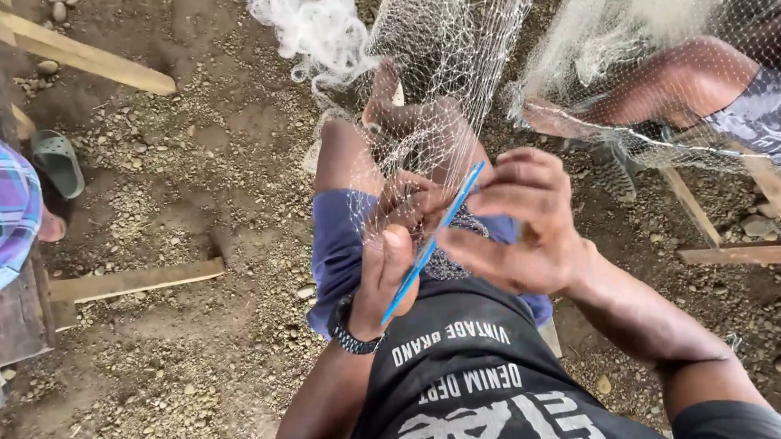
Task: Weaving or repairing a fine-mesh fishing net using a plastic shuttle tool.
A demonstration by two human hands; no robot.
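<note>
Net [450, 42]: it is hanging over your knees, spreading up and away from both hands.
Right hand [520, 226]: you are pinching mesh, fingers curled narrow, just right of the needle's upper tip.
Left hand [386, 272]: you are gripping the needle's lower half.
Blue needle [433, 242]: its long axis is slanting from lower left to upper right, between your hands.
</note>
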